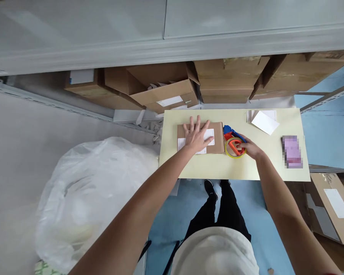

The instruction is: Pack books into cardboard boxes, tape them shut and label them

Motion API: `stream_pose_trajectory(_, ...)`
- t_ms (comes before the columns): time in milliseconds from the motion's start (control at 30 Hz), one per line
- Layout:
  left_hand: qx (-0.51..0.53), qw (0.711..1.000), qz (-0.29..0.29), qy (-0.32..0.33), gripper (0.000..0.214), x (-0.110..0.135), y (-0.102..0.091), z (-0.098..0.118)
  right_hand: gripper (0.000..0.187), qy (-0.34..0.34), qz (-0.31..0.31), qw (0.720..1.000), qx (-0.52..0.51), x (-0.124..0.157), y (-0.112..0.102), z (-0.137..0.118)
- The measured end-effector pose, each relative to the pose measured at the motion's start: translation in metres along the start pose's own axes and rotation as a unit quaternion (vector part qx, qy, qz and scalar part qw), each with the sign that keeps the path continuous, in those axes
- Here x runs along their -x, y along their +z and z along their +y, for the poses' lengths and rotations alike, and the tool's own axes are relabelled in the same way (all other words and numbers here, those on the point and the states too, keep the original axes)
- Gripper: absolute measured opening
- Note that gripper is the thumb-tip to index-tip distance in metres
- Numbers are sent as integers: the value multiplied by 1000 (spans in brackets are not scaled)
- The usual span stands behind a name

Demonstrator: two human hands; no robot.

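A small brown cardboard box (218, 137) with white labels lies flat on the pale yellow table (212, 166). Fingers spread, my left hand (197, 136) rests on top of the box, partly covering its labels. A tape dispenser (231, 133) in blue and red, loaded with a roll of yellow-edged tape, is gripped by my right hand (250, 147). The dispenser's blue head is at the right end of the box; whether it touches the cardboard, I cannot tell.
White papers (265, 122) lie at the table's back right, and a blurred-out purple object (292, 151) near its right edge. Behind, an open carton (169, 91) and other cartons fill the shelf. A large translucent plastic bag (94, 202) stands left; a labelled carton (329, 225) sits lower right.
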State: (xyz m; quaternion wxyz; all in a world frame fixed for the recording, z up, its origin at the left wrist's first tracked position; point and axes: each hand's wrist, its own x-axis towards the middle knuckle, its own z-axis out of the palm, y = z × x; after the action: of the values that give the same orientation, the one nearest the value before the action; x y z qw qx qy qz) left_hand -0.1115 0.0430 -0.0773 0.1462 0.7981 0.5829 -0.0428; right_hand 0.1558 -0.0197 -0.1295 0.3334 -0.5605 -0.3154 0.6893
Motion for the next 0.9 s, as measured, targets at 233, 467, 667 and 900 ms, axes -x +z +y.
stream_pose_trajectory(233,-18,999,10,27,72,-16,1,6,79,1,-10,998,66,2,-11,5)
stream_pose_trajectory(467,-45,999,3,20,70,-12,0,10,83,30,-2,998,46,90,22,80)
stream_pose_trajectory(667,-39,997,-11,-59,73,-10,-3,8,81,1,95,995,-26,79,73,94)
stream_pose_trajectory(900,-3,998,-31,-63,97,1,-9,-9,80,-54,101,993,-16,-23,27,8)
